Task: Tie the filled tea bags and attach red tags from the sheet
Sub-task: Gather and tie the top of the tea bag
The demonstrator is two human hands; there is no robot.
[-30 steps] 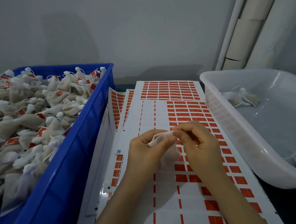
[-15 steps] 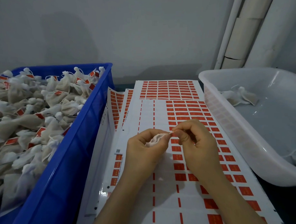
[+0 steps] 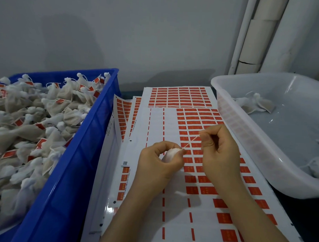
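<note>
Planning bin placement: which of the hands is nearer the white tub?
Right. The right hand pinches the string beside the white tub; the left hand, holding the tea bag, sits farther off, toward the blue crate.

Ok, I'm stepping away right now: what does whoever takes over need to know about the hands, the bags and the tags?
Left hand: grips the tea bag above the tag sheet.
Right hand: pinches the bag's string, drawn taut up and to the right.
Blue crate on the left: heaped with tied bags carrying red tags.
White tub on the right: a few bags without visible tags.
Done: the sheet's left columns are stripped of tags.
Left: no tag shows on this bag's string yet, so finish the tie, attach a red tag and work through the bags in the tub.
</note>
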